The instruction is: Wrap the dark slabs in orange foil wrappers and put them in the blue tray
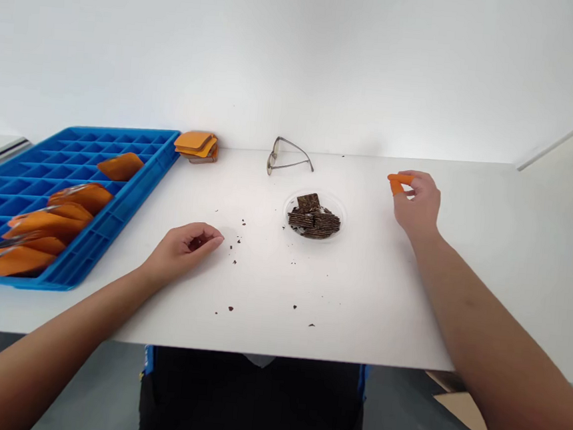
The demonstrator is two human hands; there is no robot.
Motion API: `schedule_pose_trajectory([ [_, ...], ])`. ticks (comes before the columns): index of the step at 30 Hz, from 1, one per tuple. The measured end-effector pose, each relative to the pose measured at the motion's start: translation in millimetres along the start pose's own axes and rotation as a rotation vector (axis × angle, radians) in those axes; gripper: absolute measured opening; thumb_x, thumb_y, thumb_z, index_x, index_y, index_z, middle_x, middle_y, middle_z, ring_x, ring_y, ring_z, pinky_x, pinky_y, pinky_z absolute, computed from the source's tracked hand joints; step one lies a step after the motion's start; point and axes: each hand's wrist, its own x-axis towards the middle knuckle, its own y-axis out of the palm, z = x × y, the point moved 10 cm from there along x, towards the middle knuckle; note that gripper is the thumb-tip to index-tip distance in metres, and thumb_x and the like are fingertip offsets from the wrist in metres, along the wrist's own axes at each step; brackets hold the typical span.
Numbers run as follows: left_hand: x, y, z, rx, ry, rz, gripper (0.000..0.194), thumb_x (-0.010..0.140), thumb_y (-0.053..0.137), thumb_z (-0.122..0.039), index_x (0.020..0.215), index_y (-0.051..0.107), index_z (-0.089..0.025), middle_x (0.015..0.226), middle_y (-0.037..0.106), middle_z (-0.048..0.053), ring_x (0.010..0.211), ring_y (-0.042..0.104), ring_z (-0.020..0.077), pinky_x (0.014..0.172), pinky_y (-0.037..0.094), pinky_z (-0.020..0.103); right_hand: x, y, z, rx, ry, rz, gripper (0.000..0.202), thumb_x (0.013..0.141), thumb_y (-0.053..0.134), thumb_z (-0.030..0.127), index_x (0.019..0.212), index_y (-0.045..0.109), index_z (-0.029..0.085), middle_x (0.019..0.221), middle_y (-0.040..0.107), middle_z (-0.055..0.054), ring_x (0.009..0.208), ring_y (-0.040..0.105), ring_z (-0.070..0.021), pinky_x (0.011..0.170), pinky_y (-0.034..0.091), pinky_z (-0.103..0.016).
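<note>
My left hand point(183, 249) rests on the white table, its fingers curled and the thumb tip against the index finger. Nothing shows in it. Dark crumbs point(235, 262) lie just to its right. My right hand point(418, 200) is at the right side of the table, with orange finger covers point(400, 181) on thumb and index finger. Those two tips meet in a pinch, and I see nothing between them. Between my hands stands a clear round dish point(343, 214). Thin dark brown square pieces point(316, 222) are stacked in it on edge, with one square point(308, 202) leaning flatter at the back.
On the left is a blue divided tray point(140, 192) with several orange packets point(37, 247) in its cells. A stack of orange packets point(195, 145) lies beside its far corner. Eyeglasses point(286, 158) sit near the wall. The table's front edge point(264, 352) runs before my lap.
</note>
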Motion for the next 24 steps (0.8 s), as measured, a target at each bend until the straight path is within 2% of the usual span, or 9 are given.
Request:
schedule_pose_trajectory([
  [6,-1,-22.2,11,-0.05,-0.055,-0.196,0.034,0.086,0.065,-0.054,0.088,0.07,-0.021,0.079,0.07,0.003,0.07,0.059,0.0164,0.063,0.047,0.027,-1,-9,0,-0.027,0.044,-0.048,0.013,0.083,0.068,0.034,0.089,0.075,0.024,0.123,0.071,-0.008,0.119,0.06,-0.0292,0.092,0.052,-0.049],
  [9,5,-26.9,11,-0.055,-0.056,-0.241,0.032,0.086,0.065,-0.052,0.088,0.071,-0.02,0.076,0.07,0.002,0.069,0.059,0.0157,0.063,0.047,0.026,-2,-5,-1,-0.011,0.068,-0.033,0.015,0.08,0.072,0.038,0.082,0.074,0.023,0.121,0.072,-0.008,0.116,0.062,-0.0291,0.089,0.053,-0.048],
  [13,41,-31.5,4,-0.015,-0.005,-0.325,0.028,0.084,0.069,-0.047,0.085,0.071,-0.02,0.076,0.069,0.002,0.068,0.058,0.0149,0.063,0.047,0.026,-3,5,-5,0.015,0.089,0.009,0.015,0.083,0.067,0.037,0.083,0.074,0.024,0.119,0.074,-0.007,0.114,0.063,-0.0278,0.084,0.054,-0.044],
  [16,83,-47.5,2,0.025,0.043,-0.53,0.024,0.089,0.061,-0.042,0.087,0.069,-0.019,0.086,0.069,0.004,0.075,0.059,0.0164,0.069,0.049,0.029,-3,5,-11,0.032,0.118,0.007,0.019,0.086,0.062,0.038,0.087,0.074,0.023,0.122,0.072,-0.008,0.107,0.064,-0.0255,0.082,0.054,-0.042],
  [19,122,-63.9,7,0.069,0.081,-0.709,0.017,0.09,0.06,-0.031,0.097,0.068,-0.018,0.107,0.07,0.009,0.1,0.064,0.022,0.091,0.052,0.035,-2,2,-22,0.041,0.169,-0.021,0.022,0.086,0.058,0.036,0.093,0.074,0.023,0.126,0.069,-0.008,0.092,0.065,-0.021,0.075,0.053,-0.038],
  [20,131,-69.6,11,0.082,0.081,-0.765,0.021,0.089,0.062,-0.029,0.105,0.066,-0.017,0.115,0.068,0.011,0.112,0.062,0.0244,0.102,0.049,0.039,-3,2,-26,0.044,0.197,-0.026,0.025,0.086,0.057,0.036,0.097,0.074,0.022,0.124,0.07,-0.009,0.082,0.063,-0.0187,0.069,0.052,-0.036],
  [22,141,-81.1,23,0.101,0.048,-0.879,0.043,0.089,0.065,-0.03,0.128,0.057,-0.013,0.138,0.058,0.016,0.134,0.05,0.0289,0.12,0.034,0.046,-4,2,-34,0.049,0.257,-0.02,0.03,0.086,0.055,0.035,0.104,0.074,0.021,0.113,0.072,-0.009,0.064,0.056,-0.0141,0.057,0.046,-0.032],
  [24,146,-90.4,40,0.101,-0.03,-0.979,0.063,0.091,0.066,-0.038,0.142,0.043,-0.01,0.152,0.045,0.02,0.147,0.036,0.0334,0.127,0.02,0.052,-7,4,-38,0.049,0.309,-0.002,0.033,0.084,0.057,0.037,0.108,0.075,0.021,0.103,0.073,-0.008,0.056,0.048,-0.0112,0.05,0.04,-0.029],
])
